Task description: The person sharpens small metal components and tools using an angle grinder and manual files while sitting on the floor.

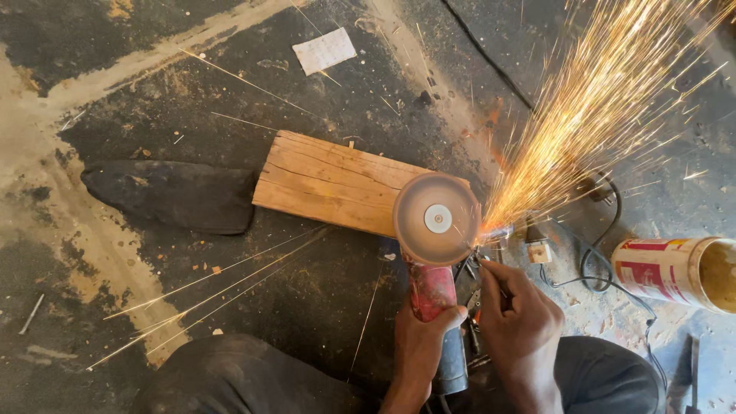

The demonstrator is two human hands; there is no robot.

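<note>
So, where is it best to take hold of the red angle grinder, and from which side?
Grip the red angle grinder on its long narrow body, coming from the rear near the person's knees, as the left hand does. The spinning grey round disc and the orange sparks are at the far end, so keep away from there.

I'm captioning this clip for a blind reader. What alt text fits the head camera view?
The left hand grips a red angle grinder while the right hand holds a small metal piece against its spinning disc, throwing sparks up and right. A wooden plank lies on the dark floor, with a can at right.
</note>
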